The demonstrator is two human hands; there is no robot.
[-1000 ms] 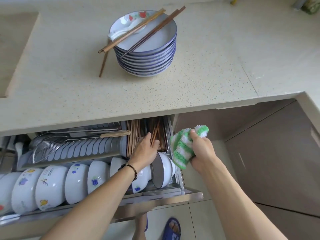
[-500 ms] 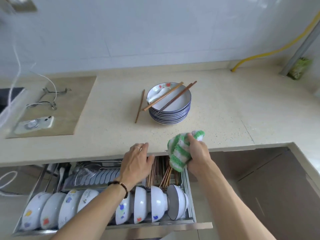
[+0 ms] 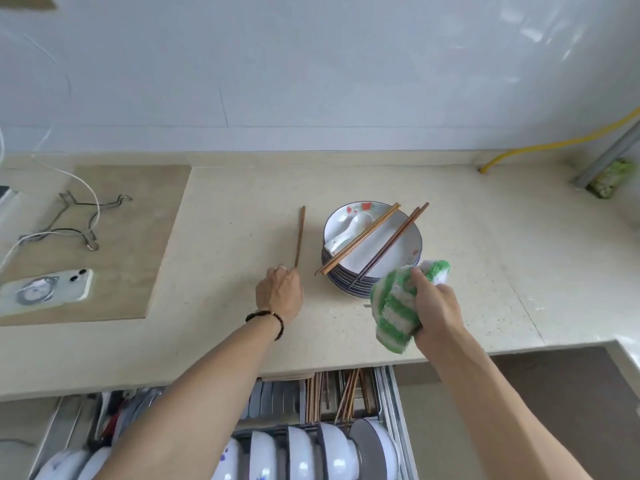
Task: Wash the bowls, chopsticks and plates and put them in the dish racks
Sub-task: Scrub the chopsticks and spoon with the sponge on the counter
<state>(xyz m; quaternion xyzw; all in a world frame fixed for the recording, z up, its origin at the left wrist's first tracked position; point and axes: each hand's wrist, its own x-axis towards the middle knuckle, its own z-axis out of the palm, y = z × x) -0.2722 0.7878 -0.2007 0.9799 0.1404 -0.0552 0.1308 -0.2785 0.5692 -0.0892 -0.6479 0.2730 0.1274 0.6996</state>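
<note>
The open pull-out metal dish rack drawer point(image 3: 393, 403) under the bench is half hidden by both forearms and cut off at the bottom edge; only the tops of the white upright bowls point(image 3: 301, 455) and the brown chopsticks stored behind them point(image 3: 346, 396) show. Left hand point(image 3: 280, 295) fingers are curled at the near end of a single brown wooden chopstick point(image 3: 300, 236); the actual contact is hidden behind the knuckles. That stick lies flat on the beige speckled bench point(image 3: 225, 327), long axis running away from the person. Just right of it sits a stack of blue-rimmed white plates point(image 3: 372, 258), with a white ceramic spoon point(image 3: 349, 228) and two pairs of brown chopsticks point(image 3: 388, 242) lying diagonally across the top plate. Right hand point(image 3: 437, 308) grips a green-and-white striped cloth point(image 3: 394, 308), covering the stack's near right edge.
</note>
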